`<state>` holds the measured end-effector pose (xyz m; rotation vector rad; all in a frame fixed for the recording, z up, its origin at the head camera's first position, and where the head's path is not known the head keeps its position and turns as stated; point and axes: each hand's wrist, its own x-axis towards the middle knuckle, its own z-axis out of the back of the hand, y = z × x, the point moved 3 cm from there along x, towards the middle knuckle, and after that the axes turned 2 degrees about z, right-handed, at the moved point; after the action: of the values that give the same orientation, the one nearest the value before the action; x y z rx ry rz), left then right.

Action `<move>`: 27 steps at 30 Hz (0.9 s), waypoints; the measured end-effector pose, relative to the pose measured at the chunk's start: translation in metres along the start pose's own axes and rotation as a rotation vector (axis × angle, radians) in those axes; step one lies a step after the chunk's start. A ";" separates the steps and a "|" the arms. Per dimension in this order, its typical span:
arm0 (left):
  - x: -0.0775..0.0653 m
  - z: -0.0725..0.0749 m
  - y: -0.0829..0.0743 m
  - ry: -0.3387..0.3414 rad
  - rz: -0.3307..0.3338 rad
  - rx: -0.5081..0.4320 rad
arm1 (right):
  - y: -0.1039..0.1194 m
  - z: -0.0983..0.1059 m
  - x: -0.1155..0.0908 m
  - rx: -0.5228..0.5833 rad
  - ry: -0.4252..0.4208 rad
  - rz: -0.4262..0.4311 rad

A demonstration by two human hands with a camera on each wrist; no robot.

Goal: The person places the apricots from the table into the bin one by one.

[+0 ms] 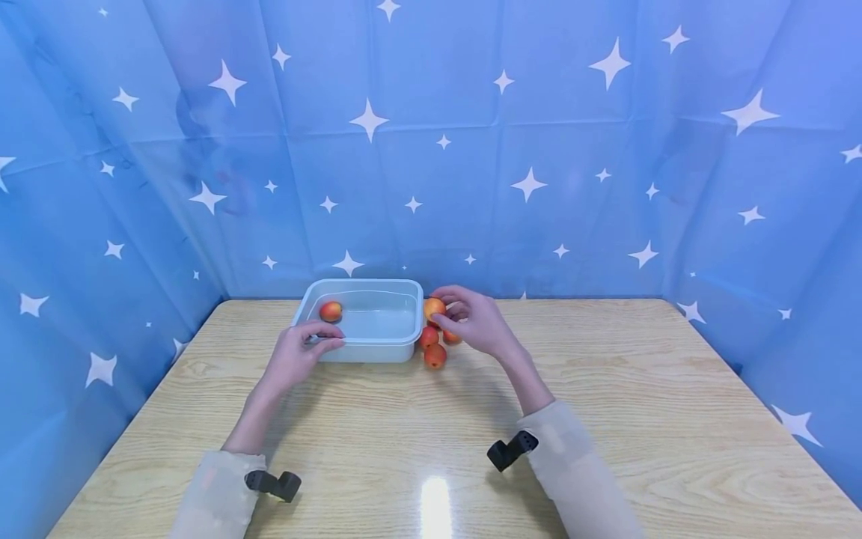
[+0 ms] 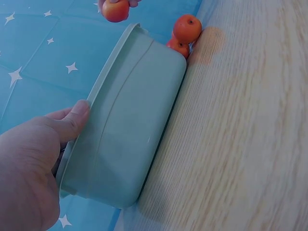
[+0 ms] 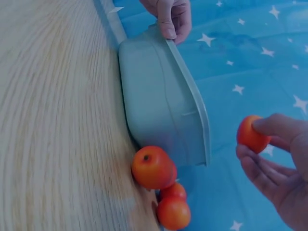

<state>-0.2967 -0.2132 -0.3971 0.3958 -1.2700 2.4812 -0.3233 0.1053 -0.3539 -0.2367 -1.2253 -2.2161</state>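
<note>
A pale blue-green plastic container (image 1: 367, 352) stands on the table, with one red-yellow apple (image 1: 331, 311) inside at its left. My left hand (image 1: 304, 350) pinches the container's near rim between thumb and fingers. Just beyond the container's right wall, my right hand (image 1: 474, 320) holds another apple (image 3: 252, 134) between thumb and fingertips, raised off the table. Below it, several small apples (image 1: 435, 356) lie close together against the container's right side. Part of this cluster is hidden behind the right hand in the head view.
The wood-grain table (image 1: 377, 449) reaches back to a blue curtain (image 1: 458, 157) with white stars, which also hangs along both sides. A black wrist camera (image 1: 272, 485) sits on the left sleeve, and another black camera (image 1: 513, 450) on the right.
</note>
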 end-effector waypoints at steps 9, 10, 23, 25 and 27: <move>0.001 -0.001 0.001 0.008 0.022 -0.005 | 0.005 -0.005 0.005 0.024 0.001 -0.010; 0.000 -0.001 0.001 0.008 0.024 -0.004 | 0.005 -0.005 0.005 0.025 -0.001 -0.015; 0.000 -0.001 0.000 0.009 0.018 -0.007 | 0.014 -0.015 0.009 0.050 -0.008 -0.025; 0.000 -0.001 0.000 0.010 0.017 -0.006 | 0.012 -0.018 0.010 0.049 0.000 -0.030; 0.000 -0.001 -0.001 0.010 0.013 -0.007 | 0.010 -0.022 0.009 0.054 0.009 -0.035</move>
<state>-0.2964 -0.2122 -0.3973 0.3747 -1.2810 2.4859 -0.3223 0.0799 -0.3550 -0.1849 -1.2921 -2.2083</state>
